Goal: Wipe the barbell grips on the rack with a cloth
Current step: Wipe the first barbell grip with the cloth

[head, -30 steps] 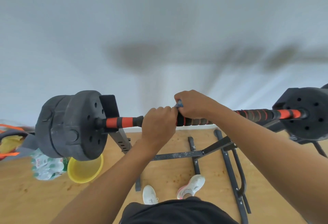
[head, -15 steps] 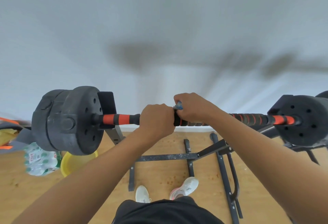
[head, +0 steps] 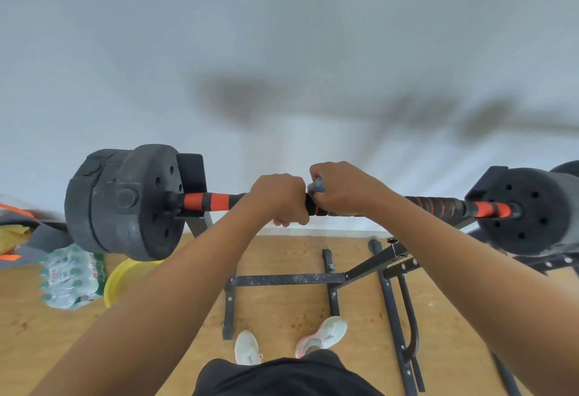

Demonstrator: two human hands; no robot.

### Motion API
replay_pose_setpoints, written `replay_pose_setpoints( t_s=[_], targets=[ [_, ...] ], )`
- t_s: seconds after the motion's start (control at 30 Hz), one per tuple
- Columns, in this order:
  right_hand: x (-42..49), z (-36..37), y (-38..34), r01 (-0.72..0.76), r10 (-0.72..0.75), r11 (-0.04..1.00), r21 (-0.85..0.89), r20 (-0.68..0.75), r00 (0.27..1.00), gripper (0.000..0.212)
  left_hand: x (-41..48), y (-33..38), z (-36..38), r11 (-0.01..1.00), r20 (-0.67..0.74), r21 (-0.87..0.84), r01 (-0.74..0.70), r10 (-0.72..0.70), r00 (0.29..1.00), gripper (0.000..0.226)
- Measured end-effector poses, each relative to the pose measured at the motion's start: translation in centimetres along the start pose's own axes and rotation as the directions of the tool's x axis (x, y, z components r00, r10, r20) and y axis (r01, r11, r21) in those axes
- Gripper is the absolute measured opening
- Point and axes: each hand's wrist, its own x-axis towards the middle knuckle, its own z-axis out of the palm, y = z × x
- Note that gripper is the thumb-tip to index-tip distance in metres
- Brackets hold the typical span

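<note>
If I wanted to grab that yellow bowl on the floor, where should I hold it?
Probably by its rim on the near right side. The yellow bowl sits on the floor, its far part hidden under the left weight plates, with the pack of water bottles close on its left. Only the right, near rim looks free, so reach down from there.

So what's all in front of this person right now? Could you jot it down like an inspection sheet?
Surface: wooden floor, speckled.
Job's things: barbell on the rack; cloth mostly hidden.
Clutter: yellow basin, pack of water bottles.
Hands: left hand grips the bar; right hand holds the cloth around it.
Cables: nothing seen.
Surroundings: pale wall, white shoes.
</note>
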Motion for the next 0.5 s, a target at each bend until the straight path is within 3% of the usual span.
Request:
replay_pose_setpoints(
  t_s=[0.1, 0.17, 0.23, 0.3, 0.4, 0.5],
  targets=[
    [0.8, 0.5, 0.0, -0.017, 0.017, 0.999, 0.034, -0.002, 1.000, 0.011, -0.7, 0.2, 1.9, 0.995, -0.253, 0.089, 0.047, -0.023, 0.967, 0.019],
    [1.4, 0.1, -0.1, -0.020, 0.017, 0.999, 0.049, 0.060, 0.998, 0.008, -1.2, 0.1, 3.8, 0.980, -0.435, 0.186, 0.066, 0.022, 0.900, 0.017],
    [2.2, -0.3, -0.2, -0.025, 0.027, 0.999, -0.022, 0.117, 0.993, 0.009, -1.3, 0.2, 5.7, 0.964, -0.596, 0.257, 0.066, 0.105, 0.796, 0.022],
    [3.2, -0.3, -0.5, -0.031, 0.048, 0.995, -0.096, 0.184, 0.982, 0.011, -0.8, -0.1, 6.9, 0.963, -0.746, 0.261, 0.070, 0.155, 0.647, 0.028],
    [4.7, -0.2, -0.2, -0.035, 0.063, 0.995, -0.088, 0.330, 0.942, 0.020, -0.7, -0.1, 7.2, 0.971, -0.802, 0.227, 0.071, 0.146, 0.580, 0.028],
    [5.2, -1.4, 0.8, -0.023, 0.020, 1.000, 0.008, 0.229, 0.973, 0.012, -1.0, 0.0, 7.2, 0.981, -0.793, 0.192, 0.040, 0.131, 0.595, 0.024]
  ],
)
